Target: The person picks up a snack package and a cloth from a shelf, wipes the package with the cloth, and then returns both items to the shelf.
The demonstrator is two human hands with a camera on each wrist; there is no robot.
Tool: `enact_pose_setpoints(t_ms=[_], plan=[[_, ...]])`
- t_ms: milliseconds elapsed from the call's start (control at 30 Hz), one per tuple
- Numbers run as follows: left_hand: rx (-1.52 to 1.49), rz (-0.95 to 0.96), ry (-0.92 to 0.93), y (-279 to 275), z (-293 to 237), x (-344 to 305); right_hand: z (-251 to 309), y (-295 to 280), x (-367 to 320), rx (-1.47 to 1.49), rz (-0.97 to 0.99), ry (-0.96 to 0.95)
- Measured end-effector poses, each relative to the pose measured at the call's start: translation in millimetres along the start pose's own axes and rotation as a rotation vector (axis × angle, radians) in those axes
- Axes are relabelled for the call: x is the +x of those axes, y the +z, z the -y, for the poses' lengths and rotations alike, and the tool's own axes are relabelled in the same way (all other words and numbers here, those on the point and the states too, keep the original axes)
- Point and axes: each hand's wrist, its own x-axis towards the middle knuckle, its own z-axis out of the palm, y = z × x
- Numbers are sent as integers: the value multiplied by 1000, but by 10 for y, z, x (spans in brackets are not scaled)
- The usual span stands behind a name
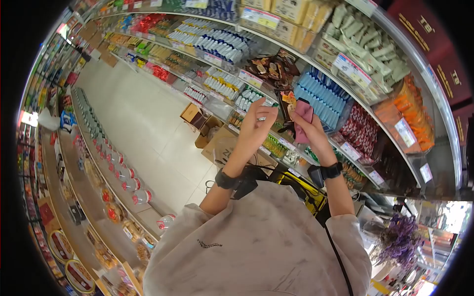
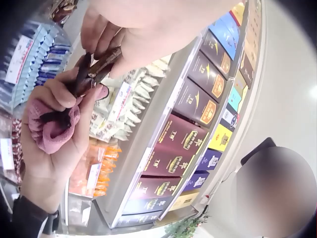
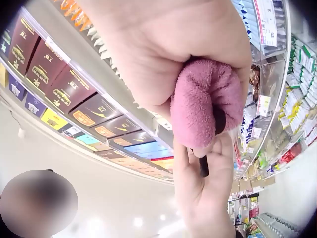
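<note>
My right hand (image 1: 316,135) grips a folded pink cloth (image 3: 200,101) with a dark edge, bunched against the palm. Its thumb and fingertips also pinch a dark brown wrapped packet (image 2: 105,63), which slants up from them in the left wrist view. Across from it, my left hand (image 1: 256,129) has its fingers bent at the packet's other end, with the thumb side close along it. In the right wrist view the cloth hides the left fingertips, and a short black strip (image 3: 204,166) lies before that palm. Both hands are raised in front of shelves of small wrapped sweets.
Close by are a bin of brown-wrapped sweets (image 1: 271,69) and light blue packets (image 1: 321,96). Maroon boxes (image 2: 181,141) line another shelf. Cardboard boxes (image 1: 217,145) stand on the floor below. Across the aisle, a low shelf holds red-lidded jars (image 1: 131,184). Purple flowers (image 1: 400,239) are behind on the right.
</note>
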Motion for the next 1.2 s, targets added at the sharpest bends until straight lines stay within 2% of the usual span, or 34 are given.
enact_pose_setpoints(t_ms=[100,133,233,333,400,433,500,567,600,633,700,733,800,833,900,933,967,1033,1067,1133,1200], plan=[[-36,-3,58,-235,59,-66,-45,2,521,44,-3,81],[-28,-4,57,-279,37,-99,28,39,683,153,67,15],[-15,4,47,-343,-4,-181,6,-131,1265,547,18,75],[1,29,21,-348,-11,-241,-168,-104,1330,455,132,16],[50,66,8,-327,-78,-264,-334,-28,1224,621,117,181],[57,68,14,-326,-47,-242,-58,143,891,497,165,174],[71,77,16,-293,62,-218,-247,88,727,564,118,234],[89,9,-32,-173,90,-181,-36,158,331,579,99,233],[104,-18,-56,-107,92,-151,-13,122,199,609,90,225],[60,49,-108,-40,54,-121,10,79,59,639,77,212],[-30,190,-218,131,-86,-64,72,13,-233,522,30,124],[26,227,-230,233,-117,-46,106,-30,-347,453,13,95],[91,325,-153,406,-4,20,27,-153,-523,295,-83,-9],[119,386,-112,500,88,60,-54,-304,-613,211,-88,-1],[233,421,-20,669,309,109,-85,-449,-835,334,-100,13],[296,481,-34,740,347,130,-47,-521,-965,342,-68,-1],[359,535,-49,815,394,130,-57,-485,-1052,413,-168,-18],[361,574,57,981,532,100,-56,-470,-1231,140,-302,-225],[360,580,107,1061,593,69,-159,-552,-1306,118,-327,-205],[330,638,11,1248,537,26,-373,-754,-1396,73,-359,-165],[286,663,-60,1402,345,-35,-396,-1001,-1559,109,-472,-155]])
